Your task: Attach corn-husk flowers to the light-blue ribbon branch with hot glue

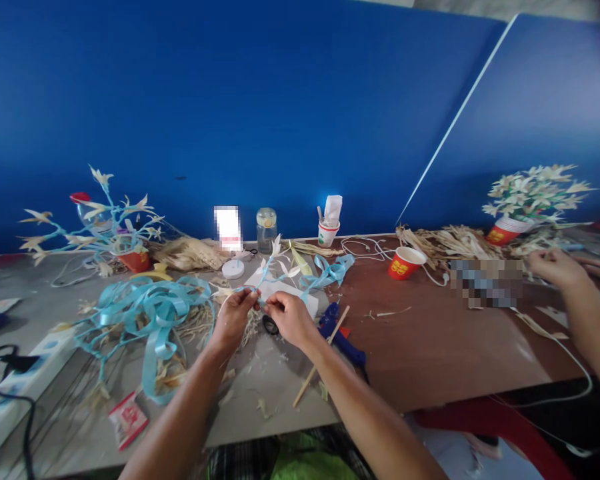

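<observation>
My left hand [233,319] and my right hand [289,318] meet over the grey table [275,393], both pinched closed on a thin stem wrapped in light blue ribbon [263,280]. The stem rises away from me and carries pale straw flowers [283,261] at its top. A strand of the blue ribbon [330,270] trails to the right behind my right hand. A big loose pile of blue ribbon [147,310] lies to the left of my left hand. Under my right wrist lie a blue glue gun [341,337] and a wooden stick [320,367].
A finished blue branch with straw flowers [87,227] stands at back left. A glass jar [267,230], a white cup [327,233] and a red cup [405,262] stand at the back. Another person's arm [577,300] reaches in at the right, near a potted straw bouquet [530,197]. A power strip [15,373] sits at left.
</observation>
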Demonstrator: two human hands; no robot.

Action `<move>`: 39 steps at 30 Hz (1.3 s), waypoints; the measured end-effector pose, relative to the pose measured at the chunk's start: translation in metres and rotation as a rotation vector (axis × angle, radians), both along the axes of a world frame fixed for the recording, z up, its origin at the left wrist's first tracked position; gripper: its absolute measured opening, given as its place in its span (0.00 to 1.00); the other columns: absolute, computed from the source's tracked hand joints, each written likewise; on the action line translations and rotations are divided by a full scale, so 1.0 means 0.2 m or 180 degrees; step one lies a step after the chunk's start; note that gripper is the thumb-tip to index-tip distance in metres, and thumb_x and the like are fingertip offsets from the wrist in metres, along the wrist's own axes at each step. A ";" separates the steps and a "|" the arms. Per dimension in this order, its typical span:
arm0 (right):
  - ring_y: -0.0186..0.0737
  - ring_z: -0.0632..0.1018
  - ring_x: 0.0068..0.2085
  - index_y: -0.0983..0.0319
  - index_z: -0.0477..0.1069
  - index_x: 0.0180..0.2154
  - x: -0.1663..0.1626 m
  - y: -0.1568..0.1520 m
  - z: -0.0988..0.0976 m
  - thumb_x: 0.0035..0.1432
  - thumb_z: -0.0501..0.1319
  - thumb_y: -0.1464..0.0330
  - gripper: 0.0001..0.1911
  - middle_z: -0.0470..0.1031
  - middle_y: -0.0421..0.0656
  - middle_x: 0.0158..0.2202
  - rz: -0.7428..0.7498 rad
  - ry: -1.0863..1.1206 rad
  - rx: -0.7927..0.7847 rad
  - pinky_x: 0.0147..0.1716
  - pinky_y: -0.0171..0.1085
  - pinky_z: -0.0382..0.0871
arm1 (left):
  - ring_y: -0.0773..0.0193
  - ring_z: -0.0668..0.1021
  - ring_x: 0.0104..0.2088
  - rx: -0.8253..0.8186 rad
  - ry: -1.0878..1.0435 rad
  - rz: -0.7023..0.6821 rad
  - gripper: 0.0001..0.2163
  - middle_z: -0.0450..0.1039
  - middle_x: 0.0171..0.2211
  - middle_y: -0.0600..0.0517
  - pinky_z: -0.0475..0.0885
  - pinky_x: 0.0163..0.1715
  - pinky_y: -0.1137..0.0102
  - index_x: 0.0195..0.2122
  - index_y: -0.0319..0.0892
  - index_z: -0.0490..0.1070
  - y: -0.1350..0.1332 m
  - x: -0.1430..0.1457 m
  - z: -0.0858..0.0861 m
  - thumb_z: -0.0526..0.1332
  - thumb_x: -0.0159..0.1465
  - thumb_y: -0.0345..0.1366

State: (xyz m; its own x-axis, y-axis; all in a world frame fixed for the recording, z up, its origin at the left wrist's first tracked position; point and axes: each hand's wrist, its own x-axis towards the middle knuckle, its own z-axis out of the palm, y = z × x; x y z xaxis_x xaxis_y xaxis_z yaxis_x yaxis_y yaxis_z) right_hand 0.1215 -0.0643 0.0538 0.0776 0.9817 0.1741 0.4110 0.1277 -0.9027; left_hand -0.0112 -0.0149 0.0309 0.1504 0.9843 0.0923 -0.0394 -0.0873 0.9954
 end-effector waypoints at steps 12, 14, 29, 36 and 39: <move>0.37 0.74 0.33 0.65 0.73 0.38 0.17 -0.10 0.01 0.52 0.59 0.72 0.10 0.73 0.48 0.37 -0.0305 -0.0677 0.0461 0.36 0.36 0.68 | 0.66 0.68 0.26 0.0504 0.0462 0.0566 0.10 0.66 0.21 0.55 0.63 0.30 0.72 0.23 0.41 0.67 0.01 0.00 -0.03 0.58 0.55 0.42; 0.38 0.73 0.33 0.65 0.73 0.38 0.24 -0.14 0.01 0.53 0.58 0.71 0.11 0.73 0.48 0.36 -0.0408 -0.0872 0.0432 0.37 0.37 0.68 | 0.66 0.68 0.26 0.0695 0.0677 0.0696 0.10 0.66 0.21 0.56 0.63 0.28 0.72 0.26 0.41 0.69 0.00 0.00 -0.04 0.57 0.56 0.42; 0.53 0.70 0.53 0.67 0.61 0.57 0.46 -0.46 -0.13 0.52 0.60 0.68 0.29 0.65 0.57 0.53 -0.0828 -0.2562 -0.1169 0.49 0.43 0.65 | 0.68 0.65 0.23 0.0766 0.0164 0.0729 0.09 0.63 0.20 0.57 0.60 0.25 0.72 0.23 0.41 0.66 0.04 -0.02 -0.11 0.58 0.55 0.41; 0.54 0.69 0.56 0.70 0.51 0.62 0.47 -0.46 -0.16 0.52 0.60 0.68 0.38 0.61 0.59 0.58 -0.1001 -0.2573 -0.1578 0.51 0.43 0.63 | 0.67 0.67 0.26 0.0471 -0.0165 0.0577 0.11 0.64 0.21 0.56 0.61 0.28 0.72 0.22 0.40 0.68 0.07 -0.01 -0.14 0.61 0.52 0.43; 0.53 0.70 0.55 0.72 0.50 0.62 0.48 -0.45 -0.18 0.53 0.58 0.69 0.37 0.66 0.59 0.55 -0.0926 -0.2554 -0.1457 0.51 0.44 0.63 | 0.67 0.68 0.26 0.0449 -0.0192 0.0541 0.11 0.65 0.22 0.56 0.62 0.29 0.72 0.23 0.40 0.68 0.07 -0.01 -0.14 0.61 0.52 0.43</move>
